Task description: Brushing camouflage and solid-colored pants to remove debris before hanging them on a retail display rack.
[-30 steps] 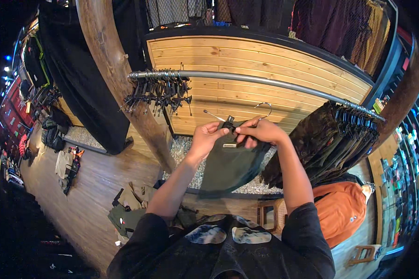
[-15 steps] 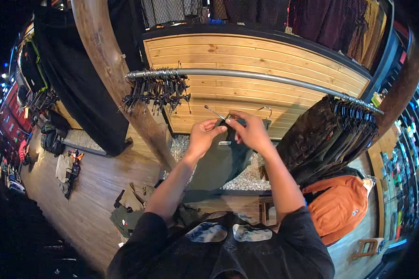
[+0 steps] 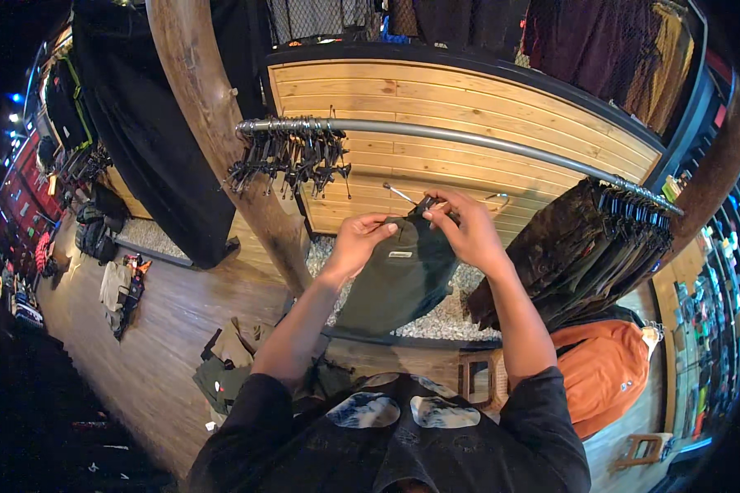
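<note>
In front of me hangs a pair of dark olive trousers [image 3: 386, 296], with a small pale label near the upper edge. My left hand [image 3: 355, 248] pinches the left side of that upper edge between thumb and fingers. A clip hanger [image 3: 401, 195] is in my right hand [image 3: 470, 227], the fingers closed around its dark clip at the trousers' top edge. The hanger's metal bar end sticks out to the left of that hand, and part of its hook shows on the far right side. Whether the clip grips the cloth is hidden by my fingers.
A metal rail [image 3: 469, 141] runs across, carrying bunched bare hangers [image 3: 292, 156] at left and dark trousers [image 3: 563, 246] at right. A wooden post [image 3: 197, 90] stands left. Folded clothes [image 3: 226, 374] lie on the floor; an orange garment [image 3: 604, 370] hangs lower right.
My right hand has moved slightly right, with the hanger's bar end and clip. The trousers' top edge now shows more openly between my hands. The whole view has shifted a little.
</note>
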Action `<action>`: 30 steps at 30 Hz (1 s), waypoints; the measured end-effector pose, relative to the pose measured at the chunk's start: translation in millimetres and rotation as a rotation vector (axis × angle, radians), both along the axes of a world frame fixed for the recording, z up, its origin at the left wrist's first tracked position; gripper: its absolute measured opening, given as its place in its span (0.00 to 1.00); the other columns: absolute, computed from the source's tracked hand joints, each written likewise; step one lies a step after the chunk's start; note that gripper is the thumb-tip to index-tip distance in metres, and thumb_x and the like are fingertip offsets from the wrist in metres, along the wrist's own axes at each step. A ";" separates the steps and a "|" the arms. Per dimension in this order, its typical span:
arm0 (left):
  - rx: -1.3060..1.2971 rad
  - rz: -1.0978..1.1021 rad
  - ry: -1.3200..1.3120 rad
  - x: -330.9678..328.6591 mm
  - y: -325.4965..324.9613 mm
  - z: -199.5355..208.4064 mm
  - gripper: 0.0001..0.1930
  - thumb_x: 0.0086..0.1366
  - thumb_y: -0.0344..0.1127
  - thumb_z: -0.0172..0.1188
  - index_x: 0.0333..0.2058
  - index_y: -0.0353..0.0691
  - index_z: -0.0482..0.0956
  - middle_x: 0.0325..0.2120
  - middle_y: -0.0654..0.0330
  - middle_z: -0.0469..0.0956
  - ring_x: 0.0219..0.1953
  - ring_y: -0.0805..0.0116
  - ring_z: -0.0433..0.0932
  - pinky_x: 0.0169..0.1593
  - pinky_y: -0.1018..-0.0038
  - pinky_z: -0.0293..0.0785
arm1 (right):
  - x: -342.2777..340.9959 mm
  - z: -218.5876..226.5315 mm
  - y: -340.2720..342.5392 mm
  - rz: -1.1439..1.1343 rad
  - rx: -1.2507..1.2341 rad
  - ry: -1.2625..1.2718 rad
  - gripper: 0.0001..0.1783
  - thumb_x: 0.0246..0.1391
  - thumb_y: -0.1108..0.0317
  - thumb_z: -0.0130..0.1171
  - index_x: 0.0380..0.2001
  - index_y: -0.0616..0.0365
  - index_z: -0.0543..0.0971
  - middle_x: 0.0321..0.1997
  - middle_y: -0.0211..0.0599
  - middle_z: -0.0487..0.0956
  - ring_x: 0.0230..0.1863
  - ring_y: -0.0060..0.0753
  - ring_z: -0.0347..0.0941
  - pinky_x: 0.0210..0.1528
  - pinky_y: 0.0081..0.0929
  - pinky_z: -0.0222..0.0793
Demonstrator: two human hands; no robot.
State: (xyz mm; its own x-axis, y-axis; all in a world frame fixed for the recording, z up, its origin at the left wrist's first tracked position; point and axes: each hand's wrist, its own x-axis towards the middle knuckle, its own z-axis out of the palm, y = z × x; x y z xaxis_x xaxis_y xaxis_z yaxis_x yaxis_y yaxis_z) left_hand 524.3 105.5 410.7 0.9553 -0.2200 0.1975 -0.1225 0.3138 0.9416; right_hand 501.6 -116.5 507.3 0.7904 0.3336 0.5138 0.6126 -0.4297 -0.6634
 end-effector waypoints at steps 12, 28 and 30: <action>-0.014 -0.014 -0.027 2.6 -20.9 8.4 0.12 0.59 0.21 0.65 0.42 0.33 0.78 0.36 0.60 0.81 0.39 0.76 0.79 0.47 0.79 0.75 | 9.2 6.1 -7.5 0.043 -0.179 -0.168 0.13 0.58 0.73 0.59 0.45 0.66 0.78 0.32 0.44 0.77 0.30 0.35 0.79 0.32 0.27 0.72; -0.001 -0.052 -0.022 10.1 -27.8 4.0 0.10 0.60 0.20 0.63 0.41 0.29 0.79 0.41 0.55 0.82 0.44 0.73 0.79 0.52 0.77 0.75 | 17.2 8.6 -17.6 0.111 -0.241 -0.164 0.14 0.56 0.72 0.61 0.45 0.65 0.77 0.36 0.46 0.79 0.35 0.38 0.81 0.36 0.31 0.74; 0.010 -0.038 -0.021 9.4 -27.3 5.8 0.11 0.60 0.20 0.64 0.42 0.29 0.79 0.41 0.55 0.82 0.44 0.73 0.79 0.52 0.77 0.75 | 19.3 8.5 -17.4 0.123 -0.241 -0.108 0.14 0.56 0.72 0.61 0.45 0.64 0.78 0.38 0.46 0.79 0.35 0.41 0.80 0.37 0.32 0.74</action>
State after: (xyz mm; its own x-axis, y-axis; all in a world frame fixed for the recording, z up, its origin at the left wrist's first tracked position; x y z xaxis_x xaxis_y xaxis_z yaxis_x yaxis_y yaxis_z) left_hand 533.7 78.1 416.5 0.9418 -0.2582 0.2153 -0.1305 0.3095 0.9419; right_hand 520.9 -133.9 515.8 0.6817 0.5459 0.4871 0.7312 -0.4854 -0.4793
